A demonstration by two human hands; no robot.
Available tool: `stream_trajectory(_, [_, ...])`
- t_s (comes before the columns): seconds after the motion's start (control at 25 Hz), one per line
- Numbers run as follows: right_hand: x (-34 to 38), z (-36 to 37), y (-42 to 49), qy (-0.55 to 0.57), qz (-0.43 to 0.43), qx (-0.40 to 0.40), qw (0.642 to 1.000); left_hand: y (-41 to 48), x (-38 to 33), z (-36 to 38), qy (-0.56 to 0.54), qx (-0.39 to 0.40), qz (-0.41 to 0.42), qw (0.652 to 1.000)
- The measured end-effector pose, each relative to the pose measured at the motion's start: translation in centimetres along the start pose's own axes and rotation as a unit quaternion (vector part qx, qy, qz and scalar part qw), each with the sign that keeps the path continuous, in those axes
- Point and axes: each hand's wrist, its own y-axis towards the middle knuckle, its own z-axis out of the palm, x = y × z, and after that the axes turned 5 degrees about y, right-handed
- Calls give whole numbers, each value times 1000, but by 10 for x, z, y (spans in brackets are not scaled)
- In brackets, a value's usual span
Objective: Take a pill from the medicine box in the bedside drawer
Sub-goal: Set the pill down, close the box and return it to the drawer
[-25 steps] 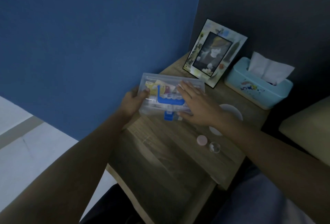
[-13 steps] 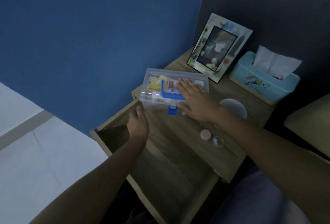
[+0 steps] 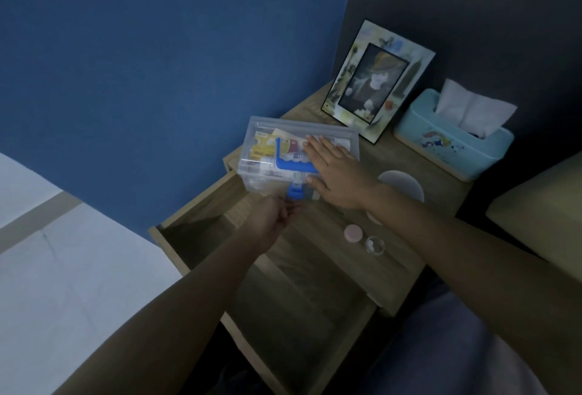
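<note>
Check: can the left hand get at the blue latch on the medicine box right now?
Probably yes. The left hand sits just below the latch with nothing between them, fingers nearly at it. The right hand lies flat on the box lid, clear of the latch.

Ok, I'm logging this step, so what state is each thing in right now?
Medicine box: lid shut, on the bedside table.
Blue latch: at the box's front, left hand just below it.
Right hand: flat on the lid.
Drawer: pulled open.
Tissue box: tissue sticking up.
Photo frame: standing, leaning back.
</note>
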Motion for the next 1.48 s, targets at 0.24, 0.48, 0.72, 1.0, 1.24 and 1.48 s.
stream_trajectory(0.24, [-3,-1,2,24,1,12,1000,6,-4,-14,122,14,46,991])
stream_trajectory(0.48, [-2,3,1,27,1,-8,1000,11,3,-24,175,28,84,981])
stream_trajectory(0.72, [-3,2,3,69,9,-10,998,9,-1,-24,160,50,107,980])
stream_trajectory(1.0, [-1,5,3,74,6,-41,996,8,-1,-16,169,-1,139,976])
stream_trajectory(1.24, [4,8,4,45,19,-76,996,12,6,-17,211,-28,149,966])
stream_trajectory(1.48, [5,13,3,3,27,-88,996,19,12,-20,349,-84,207,910])
